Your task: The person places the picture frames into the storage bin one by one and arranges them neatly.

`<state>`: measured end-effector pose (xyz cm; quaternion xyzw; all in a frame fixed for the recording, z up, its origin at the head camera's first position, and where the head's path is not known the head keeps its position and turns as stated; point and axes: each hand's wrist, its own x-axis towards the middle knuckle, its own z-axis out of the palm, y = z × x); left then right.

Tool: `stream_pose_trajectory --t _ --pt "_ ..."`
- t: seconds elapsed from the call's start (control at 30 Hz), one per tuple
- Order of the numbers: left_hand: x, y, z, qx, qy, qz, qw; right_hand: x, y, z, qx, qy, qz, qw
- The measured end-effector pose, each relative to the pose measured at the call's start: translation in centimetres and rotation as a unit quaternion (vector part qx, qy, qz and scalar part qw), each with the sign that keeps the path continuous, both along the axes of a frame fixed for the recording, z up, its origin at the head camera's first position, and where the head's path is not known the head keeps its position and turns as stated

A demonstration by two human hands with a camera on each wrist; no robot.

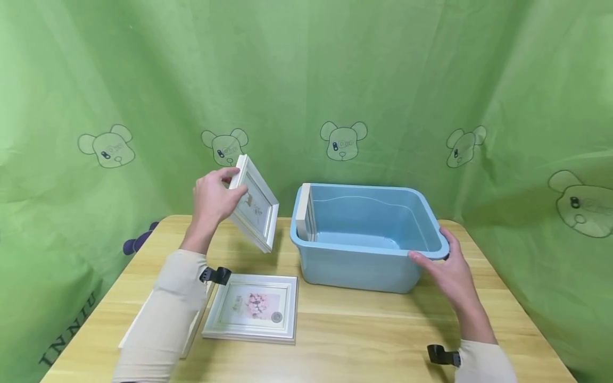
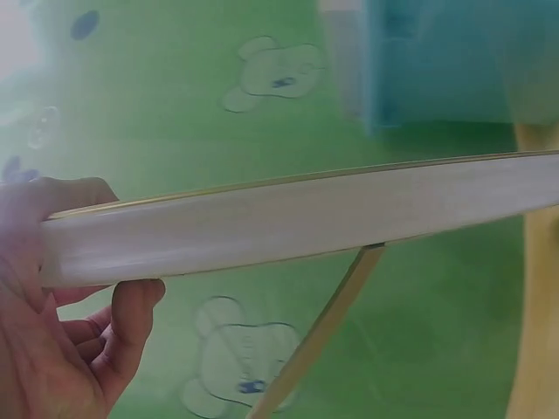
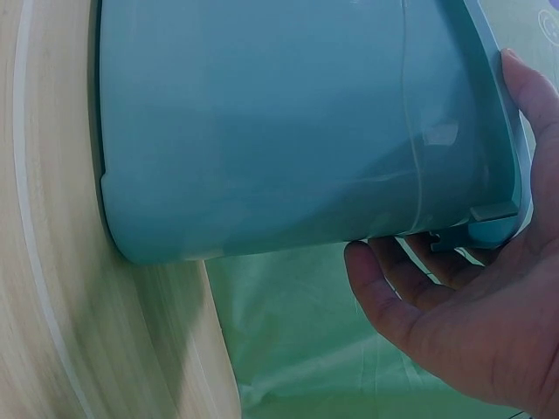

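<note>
My left hand (image 1: pixel 216 196) pinches the upper edge of a white picture frame (image 1: pixel 256 205), held tilted in the air left of a blue plastic tub (image 1: pixel 364 266). In the left wrist view the picture frame (image 2: pixel 288 218) shows edge-on, with a stand leg (image 2: pixel 327 323) slanting out behind it. My right hand (image 1: pixel 450 268) grips the tub's near right corner, thumb on the rim; the right wrist view shows the fingers under the rim of the tub (image 3: pixel 288 131). Another white frame (image 1: pixel 304 213) stands upright inside, against the tub's left wall.
A silver-white frame with a pink flower picture (image 1: pixel 254 307) lies face up on the wooden table (image 1: pixel 354 340). Another frame (image 1: pixel 193 330) lies partly hidden under my left forearm. A green curtain (image 1: pixel 287 80) with bear drawings hangs behind and at the sides.
</note>
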<state>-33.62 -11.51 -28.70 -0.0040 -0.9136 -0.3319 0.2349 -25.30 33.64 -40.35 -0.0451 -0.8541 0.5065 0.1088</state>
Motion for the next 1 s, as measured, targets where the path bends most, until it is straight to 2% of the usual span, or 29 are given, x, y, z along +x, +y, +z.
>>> stream_pose_trajectory --t 0.17,0.4,0.53,0.7,0.8,1.0 --pt "0.8 0.2 2.0 0.007 0.035 0.000 0.9994 0.0 -0.1 0.0 0.001 0.001 -0.001 1.000" --pt "1.8 0.4 3.3 0.045 0.091 -0.004 0.9948 0.1 -0.2 0.1 0.007 -0.006 -0.003 1.000" --pt "2.0 0.4 3.9 0.054 0.137 -0.005 0.9891 0.1 -0.2 0.2 0.007 -0.008 -0.003 1.000" --pt "2.3 0.6 4.9 0.088 0.192 -0.007 0.9774 0.1 -0.1 0.2 0.012 -0.011 -0.004 1.000" --pt "2.5 0.8 5.5 0.107 0.206 -0.005 0.9727 0.0 -0.1 0.2 0.014 -0.013 -0.006 1.000" --pt "3.0 1.9 6.8 0.132 0.211 -0.007 0.9686 0.1 -0.1 0.2 0.013 -0.012 -0.007 1.000"
